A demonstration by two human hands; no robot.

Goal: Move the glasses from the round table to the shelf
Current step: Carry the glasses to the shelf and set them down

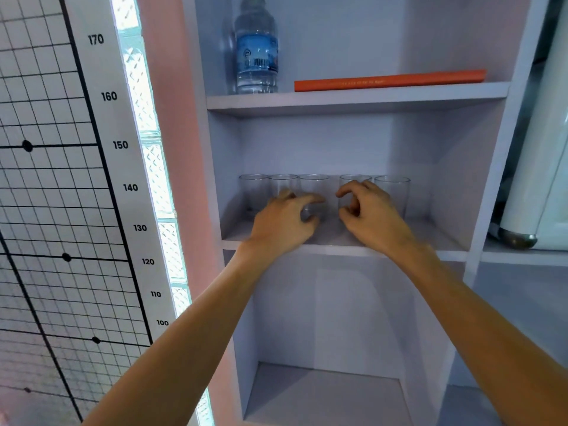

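Several clear glasses stand in a row at the back of the middle shelf (344, 241). My left hand (282, 219) curls around the lower part of the third glass (315, 187), whose base shows between thumb and fingers. Just in front of the fourth glass (353, 179) is my right hand (372, 216), with index finger and thumb bent in a C at the glass's left edge. The hand hides any contact with that glass. The two leftmost glasses (267, 186) and the rightmost glass (393, 192) stand free.
A water bottle (256, 47) and a flat orange book (390, 79) are on the shelf above. Below is a deep open compartment (325, 392). A height chart (92, 179) covers the wall on the left. A white appliance (541, 179) stands to the right.
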